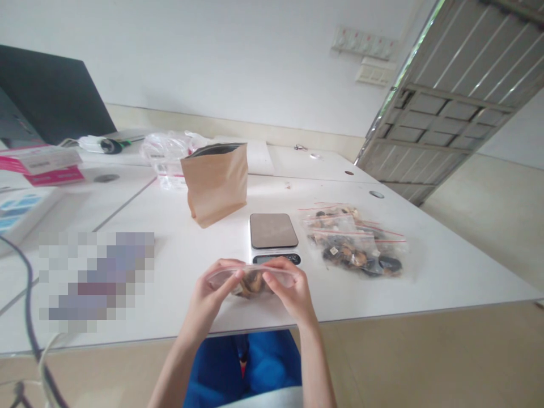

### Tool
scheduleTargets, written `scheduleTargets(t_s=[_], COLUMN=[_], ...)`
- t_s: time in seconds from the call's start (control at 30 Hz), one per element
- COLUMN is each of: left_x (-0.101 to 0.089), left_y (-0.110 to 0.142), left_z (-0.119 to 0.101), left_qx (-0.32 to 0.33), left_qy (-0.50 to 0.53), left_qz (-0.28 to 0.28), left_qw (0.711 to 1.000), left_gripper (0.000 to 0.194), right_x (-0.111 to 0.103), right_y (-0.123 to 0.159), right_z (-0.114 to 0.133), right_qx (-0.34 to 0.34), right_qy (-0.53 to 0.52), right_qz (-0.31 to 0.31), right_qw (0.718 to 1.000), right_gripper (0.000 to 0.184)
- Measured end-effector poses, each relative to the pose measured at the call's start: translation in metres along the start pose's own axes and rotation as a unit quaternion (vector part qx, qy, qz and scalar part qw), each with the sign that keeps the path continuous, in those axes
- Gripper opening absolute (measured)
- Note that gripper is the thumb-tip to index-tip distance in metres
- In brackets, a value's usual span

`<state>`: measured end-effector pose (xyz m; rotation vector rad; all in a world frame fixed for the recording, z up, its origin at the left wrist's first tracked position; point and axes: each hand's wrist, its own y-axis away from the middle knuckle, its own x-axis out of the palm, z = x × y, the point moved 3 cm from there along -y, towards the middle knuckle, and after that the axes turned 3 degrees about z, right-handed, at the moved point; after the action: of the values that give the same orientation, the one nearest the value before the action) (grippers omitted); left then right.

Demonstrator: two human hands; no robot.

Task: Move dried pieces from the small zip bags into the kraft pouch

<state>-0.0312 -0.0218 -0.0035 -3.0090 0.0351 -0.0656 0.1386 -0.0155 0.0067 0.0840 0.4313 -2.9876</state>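
Both hands grip the top edge of a clear zip-lock bag point(254, 285) near the table's front edge. My left hand point(215, 283) pinches its left side and my right hand point(289, 285) its right side, thumbs toward me. Brown dried pieces, perhaps dried mushrooms, show inside. Just beyond the bag sits a kitchen scale point(273, 231) with a bare grey plate; its display is partly hidden by my fingers. To the right lies a pile of similar zip-lock bags point(351, 249) with red seal lines and dark and brown dried pieces. Behind the scale, a brown paper pouch point(217, 184) stands upright with its top open.
Clear plastic packaging point(168, 156) lies behind the pouch. At the left are pink boxes point(51, 164), a dark monitor point(55, 93), a blurred-out object point(102, 277) and a hanging cable point(29, 294). A metal gate point(442, 107) stands beyond the table's right side.
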Motion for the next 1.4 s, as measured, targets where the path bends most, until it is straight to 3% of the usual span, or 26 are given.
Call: scheduleTargets(t_s=[0.3, 0.5, 0.67, 0.77, 0.9, 1.13, 1.33, 1.4], left_x=[-0.005, -0.004, -0.003, -0.001, 0.006, 0.017, 0.018, 0.019], left_y=[0.000, 0.002, 0.004, 0.003, 0.001, -0.006, -0.003, -0.002], left_z=[0.006, 0.003, -0.001, -0.001, 0.000, 0.003, -0.003, -0.006], left_qx=[0.008, 0.011, 0.025, 0.018, -0.008, -0.023, 0.009, 0.017], left_qy=[0.020, 0.010, 0.019, 0.052, 0.127, 0.070, 0.044, 0.043], left_qz=[-0.028, -0.077, -0.124, -0.099, -0.017, 0.011, 0.027, 0.046], left_qw=[0.999, 0.997, 0.992, 0.994, 0.992, 0.997, 0.999, 0.998], left_gripper=[0.023, 0.023, 0.024, 0.025, 0.030, 0.025, 0.020, 0.020], right_x=[-0.003, -0.002, 0.000, -0.001, -0.006, -0.011, -0.013, -0.013], right_y=[-0.003, -0.004, -0.004, -0.004, -0.004, -0.005, -0.002, -0.001], right_z=[-0.004, -0.004, 0.003, 0.003, 0.000, -0.004, 0.001, 0.001], right_qx=[0.012, 0.025, 0.000, -0.004, -0.009, -0.038, -0.053, -0.053], right_qy=[-0.035, -0.037, -0.032, -0.033, -0.033, -0.023, -0.039, -0.055], right_qz=[-0.073, -0.058, -0.059, -0.063, -0.085, -0.130, 0.022, 0.046], right_qw=[0.997, 0.997, 0.998, 0.997, 0.996, 0.990, 0.998, 0.996], right_gripper=[0.021, 0.020, 0.019, 0.017, 0.016, 0.015, 0.014, 0.013])
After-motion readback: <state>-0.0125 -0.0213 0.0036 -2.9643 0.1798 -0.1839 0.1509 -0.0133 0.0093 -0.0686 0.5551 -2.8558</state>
